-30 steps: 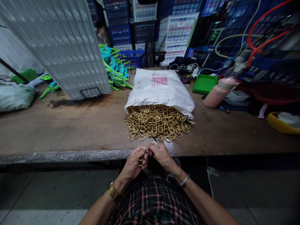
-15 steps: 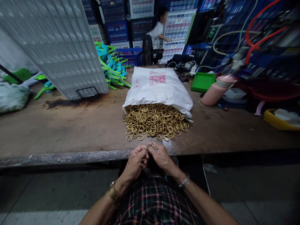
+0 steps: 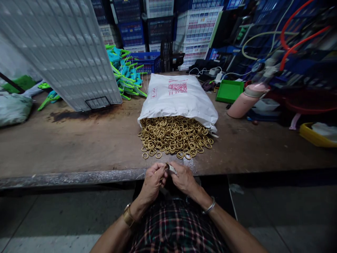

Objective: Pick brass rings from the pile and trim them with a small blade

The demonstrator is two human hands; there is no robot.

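My left hand [image 3: 153,181] is closed at the table's front edge, with gold-coloured rings [image 3: 161,180] partly showing between its fingers. Right beside it, my right hand [image 3: 184,178] grips a small flat pale tool with a dark tip [image 3: 171,168]; its exact kind is not clear. The tool's tip meets the fingertips of my left hand. Just beyond both hands, a heap of gold-coloured rings [image 3: 173,137] spills from the mouth of a white woven sack [image 3: 168,100] with red print. A few rings lie loose at the heap's near side.
A ribbed, translucent panel [image 3: 86,63] leans at the left beside tangled green and turquoise pieces [image 3: 126,75]. To the right are a green tray [image 3: 230,90], a pink bottle [image 3: 240,104] and a yellow basin [image 3: 316,137]. Stacked crates [image 3: 197,28] stand behind the brown table [image 3: 79,144].
My right hand has turned slightly, so more of the pale tool shows. The left hand stays nearly in place. The person in the background has gone out of sight.
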